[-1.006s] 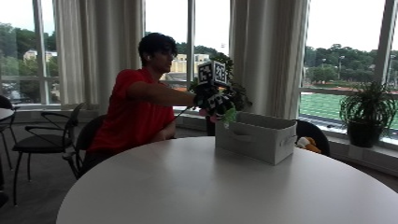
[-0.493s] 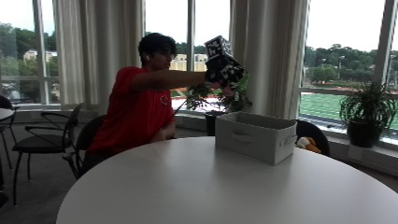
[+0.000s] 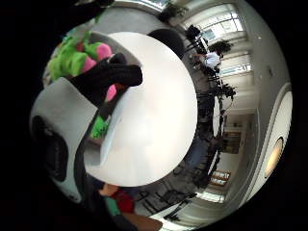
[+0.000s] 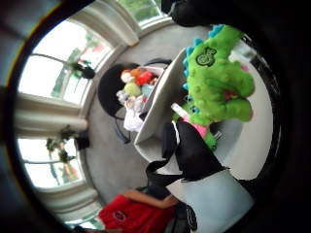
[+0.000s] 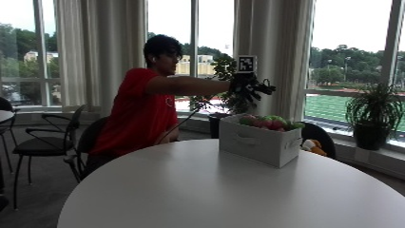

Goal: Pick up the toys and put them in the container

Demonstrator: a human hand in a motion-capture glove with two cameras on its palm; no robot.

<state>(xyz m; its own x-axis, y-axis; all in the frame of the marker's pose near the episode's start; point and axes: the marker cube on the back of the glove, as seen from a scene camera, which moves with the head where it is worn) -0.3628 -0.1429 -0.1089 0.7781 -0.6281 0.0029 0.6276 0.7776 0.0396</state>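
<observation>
- The person in a red shirt (image 5: 140,114) reaches the gloved right hand (image 5: 248,89) out above the white container (image 5: 258,143).
- The hand's fingers hang relaxed and hold nothing.
- The green and pink plush toy (image 5: 271,122) lies in the container, showing above its rim.
- The container stands near the far edge of the round white table (image 5: 208,190).
- More toys (image 4: 135,85) lie on a chair just beside the table.

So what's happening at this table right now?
A person in a red shirt sits at a round white table, tidying plush toys into a white box. The gloved right hand is stretched out above the box, its fingers spread, holding nothing. A green and pink plush toy lies in the box, poking above its rim. More toys sit piled on a dark chair behind the table.
</observation>
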